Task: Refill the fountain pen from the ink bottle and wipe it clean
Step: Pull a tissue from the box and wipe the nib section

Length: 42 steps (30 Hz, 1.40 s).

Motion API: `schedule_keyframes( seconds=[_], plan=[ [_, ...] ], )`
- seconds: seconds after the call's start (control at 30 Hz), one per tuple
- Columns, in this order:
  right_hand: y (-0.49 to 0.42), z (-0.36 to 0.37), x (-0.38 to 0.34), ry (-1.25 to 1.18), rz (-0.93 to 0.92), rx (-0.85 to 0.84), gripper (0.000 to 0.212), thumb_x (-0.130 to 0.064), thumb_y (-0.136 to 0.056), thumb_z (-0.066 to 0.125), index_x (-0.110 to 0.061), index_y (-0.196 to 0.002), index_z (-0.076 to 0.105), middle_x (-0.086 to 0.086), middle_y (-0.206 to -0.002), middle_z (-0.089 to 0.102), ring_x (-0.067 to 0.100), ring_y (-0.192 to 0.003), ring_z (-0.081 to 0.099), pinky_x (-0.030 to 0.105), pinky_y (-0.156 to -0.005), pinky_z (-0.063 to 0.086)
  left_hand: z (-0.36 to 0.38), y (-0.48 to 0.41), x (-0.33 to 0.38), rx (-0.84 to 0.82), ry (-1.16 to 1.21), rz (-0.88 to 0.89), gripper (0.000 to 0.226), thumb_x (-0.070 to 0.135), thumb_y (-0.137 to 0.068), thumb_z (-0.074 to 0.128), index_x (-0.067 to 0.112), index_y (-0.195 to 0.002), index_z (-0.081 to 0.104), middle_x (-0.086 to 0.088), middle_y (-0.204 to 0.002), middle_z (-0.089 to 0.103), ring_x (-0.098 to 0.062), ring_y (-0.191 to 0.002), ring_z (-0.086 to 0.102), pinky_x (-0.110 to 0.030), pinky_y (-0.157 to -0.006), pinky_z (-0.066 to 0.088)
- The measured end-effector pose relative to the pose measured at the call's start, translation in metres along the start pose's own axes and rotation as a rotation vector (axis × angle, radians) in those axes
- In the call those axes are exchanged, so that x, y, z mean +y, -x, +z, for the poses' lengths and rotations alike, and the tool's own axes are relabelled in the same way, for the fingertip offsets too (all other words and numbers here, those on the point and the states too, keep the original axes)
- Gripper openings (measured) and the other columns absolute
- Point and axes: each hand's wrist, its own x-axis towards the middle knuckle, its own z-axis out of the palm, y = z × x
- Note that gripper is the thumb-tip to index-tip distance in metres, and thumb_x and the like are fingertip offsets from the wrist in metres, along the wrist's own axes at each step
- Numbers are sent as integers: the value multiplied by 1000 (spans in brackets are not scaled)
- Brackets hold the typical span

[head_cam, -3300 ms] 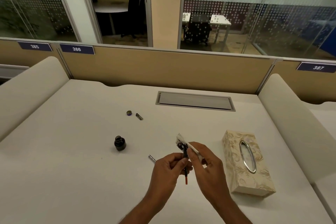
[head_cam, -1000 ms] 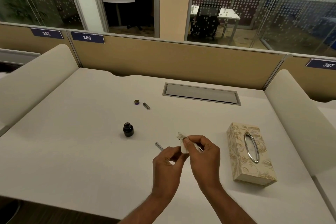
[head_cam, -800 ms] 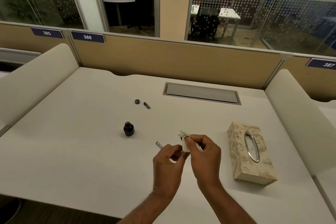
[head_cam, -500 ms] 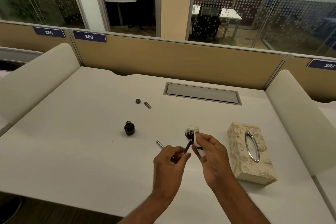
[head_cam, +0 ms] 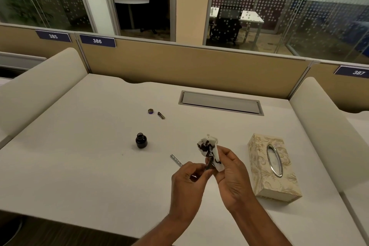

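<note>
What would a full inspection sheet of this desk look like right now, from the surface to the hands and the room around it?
Surface: white desk, matte.
Job's things: ink bottle upright and open; its cap lies farther back beside a small dark pen part; a thin metal pen piece lies near the left hand; the pen meets an ink-stained tissue.
Clutter: patterned tissue box at the right.
Grips: left hand pinches the pen; right hand holds the tissue against its upper end.
Cables: nothing seen; the cable hatch is closed.
Surroundings: tan partition with number plates; glass-walled rooms behind.
</note>
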Motion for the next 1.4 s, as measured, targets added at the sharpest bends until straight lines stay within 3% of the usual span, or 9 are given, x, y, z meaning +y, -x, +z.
schedule_keyframes(
  seconds=[0.1,0.17,0.37,0.5,0.77,0.97,1.2,1.4],
  plan=[
    [6,0,2,45,13,-31,22,-7,-102,51,-1,-114,69,20,-115,74,38,-110,69,48,-97,55,-1,-2,2,-4,25,-7,12,23,-84,80,35,-87,78,14,-79,75,-10,-81,71,-17,-71,56],
    [11,0,0,120,-5,-73,23,-8,-103,49,-4,-115,69,16,-114,75,37,-116,67,51,-104,51,-1,-3,1,-8,34,-14,8,24,-84,80,29,-90,80,14,-79,75,-10,-80,71,-19,-71,57],
    [19,5,-2,387,-157,-94,20,-16,-103,51,-18,-112,69,0,-103,79,24,-106,73,35,-93,56,-2,1,-3,-10,26,-40,12,26,-84,80,24,-95,81,14,-83,77,-10,-82,72,-19,-73,58],
    [25,4,-5,427,-155,-195,33,-16,-108,39,-26,-115,70,-9,-112,77,9,-111,69,22,-90,54,-4,0,-2,-9,87,-110,12,26,-85,78,24,-96,80,10,-85,79,-12,-80,73,-27,-73,61],
    [19,-14,-25,467,-11,-445,39,-5,-107,38,-24,-132,61,-3,-130,71,16,-124,64,35,-108,48,-12,0,10,-57,259,-236,9,15,-84,78,22,-90,80,3,-78,79,-14,-70,72,-23,-66,59],
    [20,-15,-25,597,-101,-470,37,-14,-108,39,-24,-137,60,-7,-133,68,10,-126,61,31,-109,46,-13,1,13,-60,302,-275,9,16,-83,79,22,-90,80,0,-78,79,-14,-69,72,-22,-66,59],
    [20,-13,-22,420,-31,-381,30,-10,-106,41,-14,-118,68,7,-117,76,23,-115,69,35,-106,48,-14,4,13,-65,338,-291,9,14,-83,79,19,-90,81,-3,-77,79,-17,-68,72,-23,-66,59],
    [20,-13,-19,419,-93,-349,21,-6,-99,57,-10,-114,70,10,-110,78,26,-110,72,40,-102,51,-16,4,14,-76,370,-277,10,13,-84,78,21,-88,81,-4,-77,78,-18,-69,72,-21,-66,58]
  ],
)
